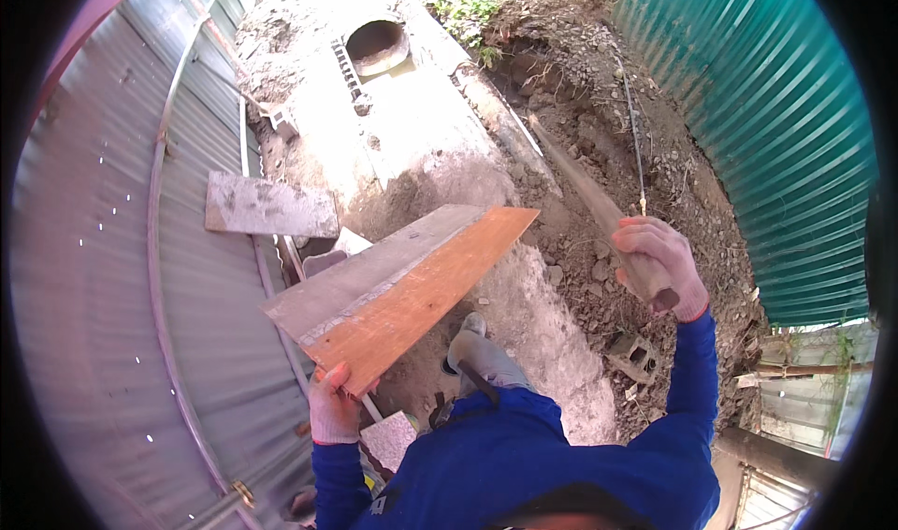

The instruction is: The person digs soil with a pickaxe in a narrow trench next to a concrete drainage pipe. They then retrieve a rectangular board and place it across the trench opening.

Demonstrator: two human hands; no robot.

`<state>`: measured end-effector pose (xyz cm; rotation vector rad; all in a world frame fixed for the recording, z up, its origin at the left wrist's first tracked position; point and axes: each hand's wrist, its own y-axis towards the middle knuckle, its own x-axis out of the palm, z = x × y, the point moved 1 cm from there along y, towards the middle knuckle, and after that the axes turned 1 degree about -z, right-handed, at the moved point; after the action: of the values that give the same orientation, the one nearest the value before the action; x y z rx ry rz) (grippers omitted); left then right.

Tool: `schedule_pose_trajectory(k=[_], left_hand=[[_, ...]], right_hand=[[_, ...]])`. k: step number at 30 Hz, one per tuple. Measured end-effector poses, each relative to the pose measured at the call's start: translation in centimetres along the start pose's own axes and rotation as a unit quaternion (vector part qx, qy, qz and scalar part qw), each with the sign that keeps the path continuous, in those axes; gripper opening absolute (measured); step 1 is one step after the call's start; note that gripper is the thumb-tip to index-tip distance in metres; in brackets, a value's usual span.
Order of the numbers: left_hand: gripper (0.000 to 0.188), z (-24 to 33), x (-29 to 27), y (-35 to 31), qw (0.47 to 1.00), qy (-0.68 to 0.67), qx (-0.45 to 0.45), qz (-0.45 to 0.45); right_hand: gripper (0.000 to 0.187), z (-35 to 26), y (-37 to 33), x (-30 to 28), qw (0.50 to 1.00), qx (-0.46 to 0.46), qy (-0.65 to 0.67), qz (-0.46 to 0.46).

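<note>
My left hand point(335, 410), in a pale work glove with orange fingers, grips the near corner of a long wooden board point(426, 291). The board slants up and to the right; one half is bare orange-brown wood, the other is coated grey. On the right, my right hand point(660, 261), gloved alike, is wrapped round a long greyish-brown pole point(589, 191) near its close end. That end shows a dark reddish-brown face. From there the pole runs away and to the left over the soil. Where its far end rests, I cannot tell.
Corrugated metal fencing point(103, 249) walls the left; green corrugated sheet point(786, 137) stands right. Another board point(271, 204) leans near the left fence. A hollow concrete block point(634, 357) lies by the dirt bank point(687, 170). Ahead is a round opening point(377, 45). My boot point(474, 324) stands below the board.
</note>
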<state>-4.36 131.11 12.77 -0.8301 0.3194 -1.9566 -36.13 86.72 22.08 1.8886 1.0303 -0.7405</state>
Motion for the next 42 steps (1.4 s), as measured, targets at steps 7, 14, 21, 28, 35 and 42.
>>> schedule_pose_trajectory(k=[7, 14, 21, 28, 35, 42], left_hand=[[0.057, 9.1, 4.6, 7.3, 0.996, 0.068, 0.047, -0.023], [0.057, 17.5, 6.0, 20.6, 0.990, 0.096, 0.070, -0.078], [0.052, 25.3, 9.7, 40.8, 0.975, 0.141, 0.032, -0.169], [0.038, 34.5, 17.3, 55.4, 0.957, 0.187, -0.013, -0.220], [0.036, 39.0, 25.4, 72.2, 0.943, 0.223, -0.019, -0.248], [0.031, 41.9, 36.4, 92.9, 0.922, 0.215, -0.109, -0.303]], right_hand=[[0.037, 3.6, 10.3, -0.1, 0.950, 0.003, 0.108, 0.294], [0.050, 7.9, 20.7, -0.6, 0.866, -0.003, 0.172, 0.470], [0.049, 8.4, 34.2, -1.0, 0.809, 0.024, 0.063, 0.584], [0.040, 11.2, 42.9, -2.4, 0.776, 0.072, -0.008, 0.626], [0.021, 15.0, 48.6, -1.3, 0.659, 0.122, -0.166, 0.723], [0.035, 23.6, 52.0, -1.6, 0.630, 0.163, -0.309, 0.693]])
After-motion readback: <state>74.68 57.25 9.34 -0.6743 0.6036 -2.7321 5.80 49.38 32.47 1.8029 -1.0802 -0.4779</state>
